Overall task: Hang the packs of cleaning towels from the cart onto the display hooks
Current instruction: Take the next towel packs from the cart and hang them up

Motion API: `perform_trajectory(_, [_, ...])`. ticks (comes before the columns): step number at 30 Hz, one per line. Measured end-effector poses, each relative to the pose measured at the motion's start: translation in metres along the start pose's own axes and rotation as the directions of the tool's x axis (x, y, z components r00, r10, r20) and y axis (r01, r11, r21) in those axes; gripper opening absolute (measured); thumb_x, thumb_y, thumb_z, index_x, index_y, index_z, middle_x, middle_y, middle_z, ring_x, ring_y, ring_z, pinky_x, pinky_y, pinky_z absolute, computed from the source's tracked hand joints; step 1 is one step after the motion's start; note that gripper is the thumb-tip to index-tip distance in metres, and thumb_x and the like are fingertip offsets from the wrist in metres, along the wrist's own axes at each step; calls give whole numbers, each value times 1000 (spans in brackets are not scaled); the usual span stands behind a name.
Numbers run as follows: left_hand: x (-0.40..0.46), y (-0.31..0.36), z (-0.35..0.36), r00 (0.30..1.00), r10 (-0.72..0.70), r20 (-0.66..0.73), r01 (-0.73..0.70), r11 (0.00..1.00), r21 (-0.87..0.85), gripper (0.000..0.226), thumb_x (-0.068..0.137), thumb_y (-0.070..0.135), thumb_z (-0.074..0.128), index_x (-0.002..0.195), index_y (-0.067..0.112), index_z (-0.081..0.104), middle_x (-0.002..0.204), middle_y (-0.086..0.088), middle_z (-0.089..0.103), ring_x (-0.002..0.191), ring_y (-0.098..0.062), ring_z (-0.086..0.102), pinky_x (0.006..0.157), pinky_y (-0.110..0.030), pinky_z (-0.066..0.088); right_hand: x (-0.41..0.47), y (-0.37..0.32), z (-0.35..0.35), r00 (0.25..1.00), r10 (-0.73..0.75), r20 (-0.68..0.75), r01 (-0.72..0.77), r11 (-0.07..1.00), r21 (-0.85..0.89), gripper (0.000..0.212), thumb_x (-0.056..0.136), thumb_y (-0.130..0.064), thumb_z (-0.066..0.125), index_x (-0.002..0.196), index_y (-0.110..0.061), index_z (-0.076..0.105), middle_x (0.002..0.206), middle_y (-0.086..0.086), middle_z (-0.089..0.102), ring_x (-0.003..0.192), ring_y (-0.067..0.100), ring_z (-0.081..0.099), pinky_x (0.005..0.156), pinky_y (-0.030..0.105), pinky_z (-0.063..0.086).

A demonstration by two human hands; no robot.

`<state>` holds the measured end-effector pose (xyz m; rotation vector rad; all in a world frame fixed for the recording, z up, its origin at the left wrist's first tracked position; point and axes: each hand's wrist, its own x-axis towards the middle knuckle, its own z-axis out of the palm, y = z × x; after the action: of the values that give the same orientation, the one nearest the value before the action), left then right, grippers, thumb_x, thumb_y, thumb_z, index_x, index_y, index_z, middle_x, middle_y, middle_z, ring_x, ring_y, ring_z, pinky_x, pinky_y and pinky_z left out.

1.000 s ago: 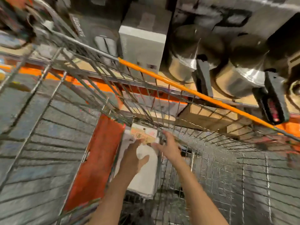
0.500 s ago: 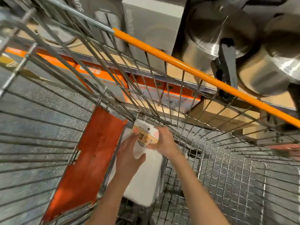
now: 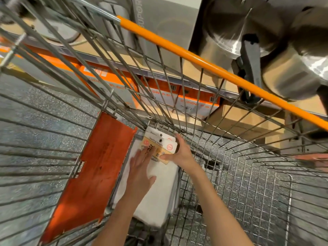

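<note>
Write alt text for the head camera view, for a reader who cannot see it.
Two bare hands reach into a wire shopping cart: the right hand grips the card header of a pack of white cleaning towels, while the left hand rests flat on it. An orange panel lies alongside; steel pots sit beyond the orange cart handle.

Warm indoor light; pot (image 3: 292, 55) glare; edges warped, blurred.

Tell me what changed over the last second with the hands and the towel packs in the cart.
The left hand let go of the card header and now lies flat on the top towel pack. The right hand still grips the header's right edge. The packs stay stacked in the cart.
</note>
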<state>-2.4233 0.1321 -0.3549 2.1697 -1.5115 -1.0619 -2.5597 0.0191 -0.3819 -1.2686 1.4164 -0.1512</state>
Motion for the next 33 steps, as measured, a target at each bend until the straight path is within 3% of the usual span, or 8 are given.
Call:
perform_trajectory(5, [-3, -5, 4, 1000, 24, -14, -24, 1000, 13, 100, 83, 12, 73, 142, 41, -2, 153, 17, -10, 143, -7, -14, 116, -28, -10, -9, -4, 1, 999, -10, -41, 14, 996, 89, 99, 61, -15, 87, 142, -18, 31, 132, -1, 38, 124, 16, 39, 105, 35, 37])
perform_trajectory(8, [-3, -7, 4, 1000, 14, -5, -14, 1000, 15, 102, 83, 12, 73, 145, 37, -4, 155, 16, -13, 142, -6, -18, 115, -27, -11, -19, -6, 4, 999, 48, -1, -46, 968, 248, 89, 64, -12, 85, 137, -17, 35, 127, 0, 53, 113, 15, 53, 87, 26, 49])
perform_trajectory(15, [-5, -11, 5, 1000, -8, 6, 8, 1000, 4, 105, 83, 10, 70, 145, 38, -11, 155, 21, -18, 144, -3, -20, 113, -22, -16, -40, -8, 6, 998, -10, 65, -13, 937, 350, 74, 69, -6, 81, 126, -30, 42, 118, -5, 59, 103, 0, 56, 71, 9, 49])
perform_trajectory(20, [-10, -6, -4, 999, -23, 25, 24, 999, -22, 104, 84, 9, 67, 143, 34, -16, 157, 15, -16, 146, -7, -17, 121, -32, -2, -57, -21, 12, 999, -19, -34, 30, 935, 352, 69, 71, 1, 77, 123, -31, 44, 111, -6, 61, 95, 6, 63, 74, 20, 55])
perform_trajectory(23, [-15, 0, -19, 1000, -19, 2, 19, 1000, 12, 101, 85, 23, 67, 140, 40, -16, 157, 13, -16, 148, -14, -13, 121, -37, 5, -72, -33, 11, 997, -37, -65, 57, 939, 340, 68, 71, 1, 77, 121, -31, 45, 109, -6, 62, 91, 5, 65, 73, 22, 55])
perform_trajectory(27, [-12, 16, -52, 996, 69, -49, -64, 994, 90, 101, 81, 51, 68, 141, 47, -15, 156, 8, -25, 141, -10, -28, 117, -38, -9, -101, -54, -12, 995, -79, -67, 96, 950, 298, 69, 70, 0, 77, 119, -37, 46, 106, -19, 60, 91, -8, 62, 71, 14, 52])
perform_trajectory(30, [-13, 38, -83, 982, 157, -104, -153, 987, 44, 110, 73, 48, 78, 144, 42, -5, 158, 5, -10, 143, -13, -19, 117, -41, -2, -131, -76, -35, 989, -110, -95, 131, 960, 248, 71, 68, -3, 79, 125, -30, 45, 112, -18, 56, 89, -24, 51, 66, 0, 42])
perform_trajectory(33, [-24, 66, -110, 954, 257, -151, -265, 963, -38, 107, 64, 43, 85, 144, 39, 14, 156, 2, 1, 149, -32, 7, 119, -52, 13, -166, -103, -58, 975, -165, -148, 192, 962, 195, 64, 67, -2, 80, 115, -33, 50, 108, -17, 57, 87, -27, 49, 61, -3, 38])
